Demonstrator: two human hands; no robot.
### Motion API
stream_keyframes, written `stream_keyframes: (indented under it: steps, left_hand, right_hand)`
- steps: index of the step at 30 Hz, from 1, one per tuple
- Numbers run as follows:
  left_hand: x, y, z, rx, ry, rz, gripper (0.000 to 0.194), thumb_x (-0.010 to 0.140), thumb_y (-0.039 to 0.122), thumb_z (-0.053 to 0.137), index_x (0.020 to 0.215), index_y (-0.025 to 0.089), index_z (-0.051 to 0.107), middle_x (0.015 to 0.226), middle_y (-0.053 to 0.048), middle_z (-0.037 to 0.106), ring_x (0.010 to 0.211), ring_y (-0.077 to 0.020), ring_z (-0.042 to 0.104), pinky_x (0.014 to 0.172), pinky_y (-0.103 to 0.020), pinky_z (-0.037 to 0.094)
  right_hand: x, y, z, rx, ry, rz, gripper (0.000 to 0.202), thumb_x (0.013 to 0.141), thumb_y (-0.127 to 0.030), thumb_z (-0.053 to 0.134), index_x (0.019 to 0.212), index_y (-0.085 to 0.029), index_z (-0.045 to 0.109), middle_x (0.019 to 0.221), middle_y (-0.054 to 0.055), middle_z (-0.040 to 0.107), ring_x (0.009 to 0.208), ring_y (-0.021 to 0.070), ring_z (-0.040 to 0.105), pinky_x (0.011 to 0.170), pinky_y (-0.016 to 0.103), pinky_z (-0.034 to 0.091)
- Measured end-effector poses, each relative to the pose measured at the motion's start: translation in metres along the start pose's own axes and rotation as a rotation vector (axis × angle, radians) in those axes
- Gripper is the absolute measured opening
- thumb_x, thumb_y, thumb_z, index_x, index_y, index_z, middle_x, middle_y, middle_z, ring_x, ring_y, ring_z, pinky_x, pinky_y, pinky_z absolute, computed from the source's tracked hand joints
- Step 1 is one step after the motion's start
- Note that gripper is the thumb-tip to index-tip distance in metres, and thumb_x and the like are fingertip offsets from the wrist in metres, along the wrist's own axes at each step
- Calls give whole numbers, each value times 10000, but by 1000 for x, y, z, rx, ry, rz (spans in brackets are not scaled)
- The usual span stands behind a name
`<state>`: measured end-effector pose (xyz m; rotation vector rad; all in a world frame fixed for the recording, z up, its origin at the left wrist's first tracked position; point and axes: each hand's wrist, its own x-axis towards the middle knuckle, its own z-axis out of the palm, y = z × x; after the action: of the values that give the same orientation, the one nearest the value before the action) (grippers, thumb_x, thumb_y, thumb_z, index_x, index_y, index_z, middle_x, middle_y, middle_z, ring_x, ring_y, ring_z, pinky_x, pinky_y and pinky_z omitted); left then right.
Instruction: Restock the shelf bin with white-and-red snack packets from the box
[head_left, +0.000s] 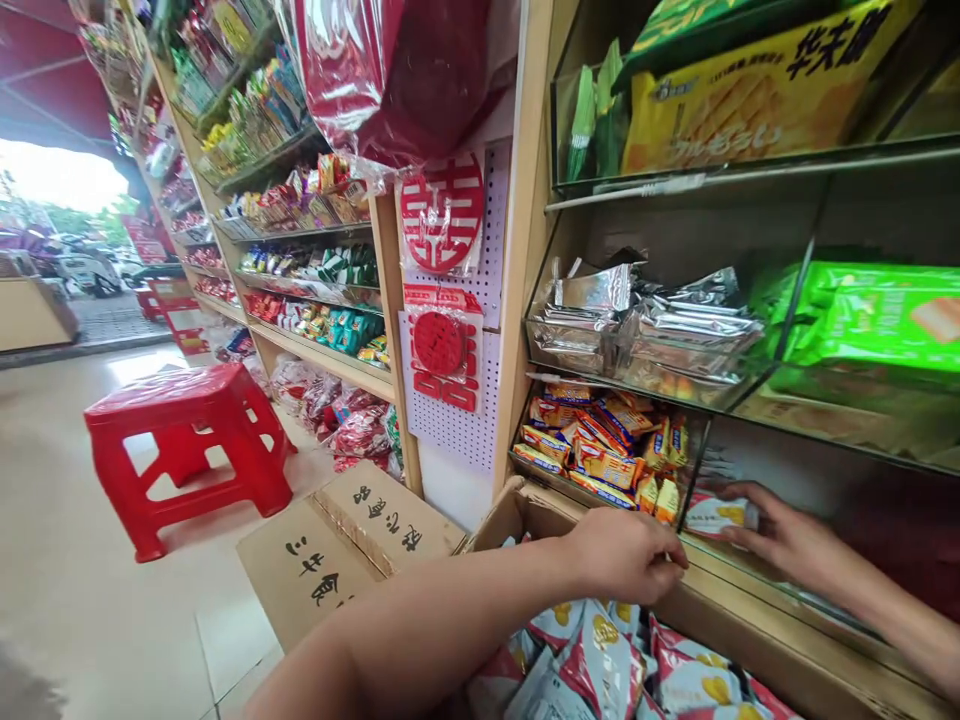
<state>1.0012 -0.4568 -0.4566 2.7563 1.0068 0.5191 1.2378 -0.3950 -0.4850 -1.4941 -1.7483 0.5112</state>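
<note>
- A white-and-red packet (716, 515), lying sideways at the front of the bottom compartment (847, 480).
- Similar glossy packets (604, 655), printed with golden shapes, jumbled at varied angles inside the open carton (720, 625).

Stretches the left forearm (442, 615) in from seven o'clock, with the left grip (626, 555) loosely curled near five; extends the right forearm (877, 585) from four o'clock, with the right grip (784, 525) pinching between thumb (742, 539) and fingers (742, 491).

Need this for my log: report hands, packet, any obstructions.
Right hand holds packet, lower shelf. Left hand above open carton. Glass divider beside packet.
</note>
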Motion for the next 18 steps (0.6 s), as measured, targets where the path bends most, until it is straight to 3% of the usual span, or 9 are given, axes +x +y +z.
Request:
stream_keyframes:
  steps: [3, 7, 13, 18]
  left_hand:
    - [-1, 0, 5, 15, 51, 10, 224, 750, 239, 444, 900, 198, 605, 916, 6, 646, 876, -137, 581, 691, -217, 452]
    - [-2, -2, 12, 33, 90, 34, 218, 741, 220, 443, 888, 195, 602, 905, 6, 645, 881, -138, 578, 703, -225, 452]
    - [-4, -3, 15, 61, 116, 52, 231, 745, 230, 433, 902, 193, 599, 911, 3, 644, 872, -136, 581, 704, -227, 454]
    - [-5, -3, 14, 92, 116, 45, 229, 741, 243, 443, 901, 201, 601, 894, 4, 648, 850, -140, 587, 694, -227, 457]
  right_hand:
    - [10, 8, 3, -324, -155, -256, 185, 649, -312, 574, 820, -239, 580, 885, 69, 598, 826, 250, 575, 755, 315, 423]
    - [19, 6, 7, -591, -56, -337, 153, 656, -285, 546, 772, -191, 579, 910, 126, 538, 928, 295, 529, 810, 333, 401]
    - [15, -8, 22, -612, -6, -326, 102, 650, -219, 513, 749, -200, 529, 859, 113, 513, 820, 286, 570, 727, 342, 442]
    - [12, -12, 13, -536, -35, -307, 185, 679, -278, 493, 838, -192, 530, 989, 154, 500, 937, 295, 552, 812, 335, 424]
